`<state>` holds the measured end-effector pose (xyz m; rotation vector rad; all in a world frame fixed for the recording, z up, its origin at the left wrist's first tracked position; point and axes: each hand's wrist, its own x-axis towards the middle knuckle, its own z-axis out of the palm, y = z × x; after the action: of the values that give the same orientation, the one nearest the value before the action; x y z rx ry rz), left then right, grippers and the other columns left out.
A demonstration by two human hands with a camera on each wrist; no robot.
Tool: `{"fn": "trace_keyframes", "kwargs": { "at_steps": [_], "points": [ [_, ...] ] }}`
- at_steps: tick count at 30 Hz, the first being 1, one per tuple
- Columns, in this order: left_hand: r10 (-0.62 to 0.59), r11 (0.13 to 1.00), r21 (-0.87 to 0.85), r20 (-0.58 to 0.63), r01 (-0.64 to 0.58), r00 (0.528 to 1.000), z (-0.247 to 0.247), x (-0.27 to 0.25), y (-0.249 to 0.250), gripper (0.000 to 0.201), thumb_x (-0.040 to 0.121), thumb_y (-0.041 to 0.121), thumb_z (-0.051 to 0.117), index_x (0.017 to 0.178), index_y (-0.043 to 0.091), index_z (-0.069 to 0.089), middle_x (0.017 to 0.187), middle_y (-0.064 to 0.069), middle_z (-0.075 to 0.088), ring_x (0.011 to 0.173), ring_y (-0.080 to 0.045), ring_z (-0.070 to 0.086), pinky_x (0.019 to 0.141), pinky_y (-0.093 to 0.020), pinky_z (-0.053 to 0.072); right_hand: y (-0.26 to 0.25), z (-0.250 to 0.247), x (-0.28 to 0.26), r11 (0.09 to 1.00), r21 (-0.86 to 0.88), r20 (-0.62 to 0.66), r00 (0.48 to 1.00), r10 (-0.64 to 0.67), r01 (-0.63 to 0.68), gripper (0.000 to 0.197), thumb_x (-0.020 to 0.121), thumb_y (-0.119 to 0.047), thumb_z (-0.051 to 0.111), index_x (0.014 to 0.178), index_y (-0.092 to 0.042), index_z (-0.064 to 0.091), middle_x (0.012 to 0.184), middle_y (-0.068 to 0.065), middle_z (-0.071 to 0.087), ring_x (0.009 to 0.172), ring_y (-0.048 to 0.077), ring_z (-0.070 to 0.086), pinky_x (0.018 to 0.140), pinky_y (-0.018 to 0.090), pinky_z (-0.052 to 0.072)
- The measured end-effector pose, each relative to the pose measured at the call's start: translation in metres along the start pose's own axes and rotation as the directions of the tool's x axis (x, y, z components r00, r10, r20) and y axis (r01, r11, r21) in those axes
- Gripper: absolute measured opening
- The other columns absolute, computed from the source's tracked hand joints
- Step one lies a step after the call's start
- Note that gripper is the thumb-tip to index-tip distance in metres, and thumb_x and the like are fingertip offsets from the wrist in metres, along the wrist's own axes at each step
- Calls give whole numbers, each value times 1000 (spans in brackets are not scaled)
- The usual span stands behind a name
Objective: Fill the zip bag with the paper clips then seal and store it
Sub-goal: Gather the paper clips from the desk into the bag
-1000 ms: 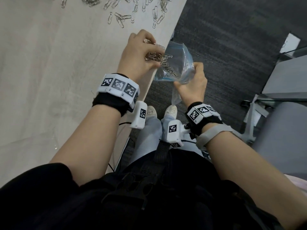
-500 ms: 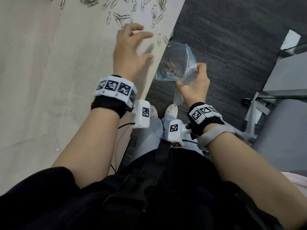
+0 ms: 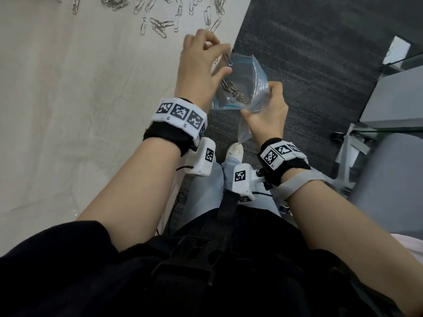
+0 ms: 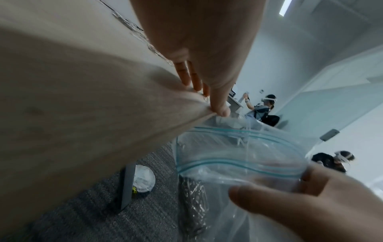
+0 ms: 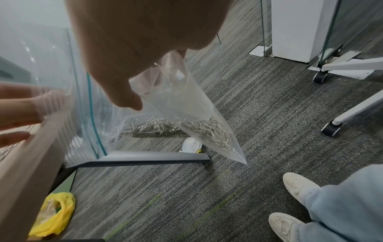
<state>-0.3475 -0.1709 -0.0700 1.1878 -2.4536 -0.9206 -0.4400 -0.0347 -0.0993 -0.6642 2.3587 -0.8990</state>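
Note:
My right hand grips the clear zip bag by its side and holds the blue-zip mouth open just beside the table's edge. A heap of silver paper clips lies in the bag's lower corner. My left hand reaches over the edge, its fingertips pressed on the table top and the thumb against the rim. One paper clip hangs under the index finger above the bag's mouth. Several loose paper clips lie farther back on the table.
Below the bag is dark carpet and my white shoes. A chair base on castors stands to the right. Under the table are a grey foot bar and a yellow plastic bag. Other people work in the background.
My left hand let a bunch of clips fall into the bag, rose spread over the edge, then came down on the clips there. The bag's mouth has stayed open beside the table.

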Motion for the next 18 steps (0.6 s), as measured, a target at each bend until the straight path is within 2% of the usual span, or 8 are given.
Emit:
{"fn": "trace_keyframes", "kwargs": {
  "at_steps": [2,5,7,9,11,14,16,18],
  "points": [
    [5,999,-35,-26,-6,1000,5,2,1,27,80,23,69,106,17,68,108,-6,57,102,-18,48,81,-13,30,1,-1,1,1000,-1,-11,1000,-7,7,55,60,-20,76,107,-15,47,103,10,64,94,28,62,84,47,53],
    [20,999,-35,-4,-20,1000,9,1,6,14,78,16,70,91,11,71,97,-9,61,93,-21,54,75,-17,33,1,-2,2,1000,5,-24,1000,-3,3,54,61,-20,76,106,-15,47,102,10,64,93,29,62,84,47,53],
    [51,996,-72,83,-45,995,11,0,10,16,75,12,72,91,9,71,97,-10,63,91,-23,58,76,-22,42,0,-1,2,1000,6,-25,1000,-5,5,54,61,-20,76,106,-15,47,102,10,64,93,28,62,83,47,53],
    [63,981,-191,123,-39,990,9,-2,15,20,72,4,71,92,7,71,96,-12,65,87,-23,62,80,-31,52,-1,-1,1,1000,8,-30,999,-18,19,53,61,-21,76,105,-14,47,101,9,64,92,28,62,82,47,53],
    [34,957,-290,39,-21,999,3,-1,16,22,71,-3,65,89,6,72,93,-11,66,83,-20,64,77,-36,55,-2,-1,1,1000,11,-34,999,-28,28,52,62,-21,77,105,-15,48,99,9,63,90,29,62,81,48,52],
    [-70,963,-268,-161,25,985,-12,4,4,26,76,-4,56,92,10,71,97,0,62,83,-3,58,75,-27,55,-4,-1,4,1000,15,-35,999,-15,15,52,63,-21,78,105,-15,48,100,9,63,91,28,61,81,47,53],
    [-141,966,-249,-280,70,950,-23,8,-11,28,79,-2,54,98,11,69,108,-2,58,96,-8,56,82,-25,54,-6,-2,7,999,29,-33,999,16,-15,54,63,-20,80,106,-16,47,103,8,63,95,26,61,84,47,53],
    [-218,965,-220,-359,145,907,-33,13,-27,30,81,5,53,108,12,64,123,-8,52,117,-20,50,99,-32,47,-7,-3,10,999,39,-33,999,30,-29,54,63,-19,79,106,-16,47,105,8,62,97,26,61,86,47,53]
  ]
}}
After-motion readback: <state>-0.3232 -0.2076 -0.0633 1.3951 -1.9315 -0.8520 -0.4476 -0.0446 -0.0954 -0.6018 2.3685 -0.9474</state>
